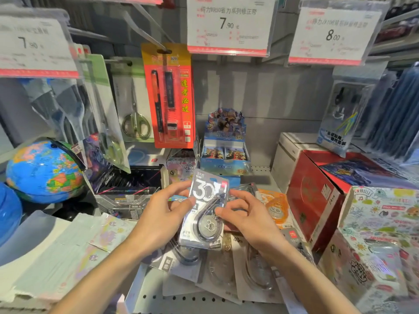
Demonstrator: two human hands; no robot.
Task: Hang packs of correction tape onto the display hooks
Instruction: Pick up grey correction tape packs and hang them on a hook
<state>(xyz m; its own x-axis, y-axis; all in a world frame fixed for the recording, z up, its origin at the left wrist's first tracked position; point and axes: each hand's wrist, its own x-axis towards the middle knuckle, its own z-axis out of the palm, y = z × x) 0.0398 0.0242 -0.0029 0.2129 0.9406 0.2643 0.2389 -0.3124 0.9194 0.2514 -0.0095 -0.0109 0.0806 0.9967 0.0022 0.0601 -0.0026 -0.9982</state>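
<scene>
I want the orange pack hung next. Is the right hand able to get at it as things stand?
Probably yes, once it lets go. The orange pack lies uncovered just beyond the right hand, but both it and the left hand are holding the grey pack.

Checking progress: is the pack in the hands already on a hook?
No, both hands hold the pack low over the shelf.

Between the hands, the correction tape pack point(205, 211) was glossy clear plastic over printed card. Left of them, the globe point(45, 171) shone smooth; the shelf point(181, 300) beneath was matt perforated metal.
</scene>
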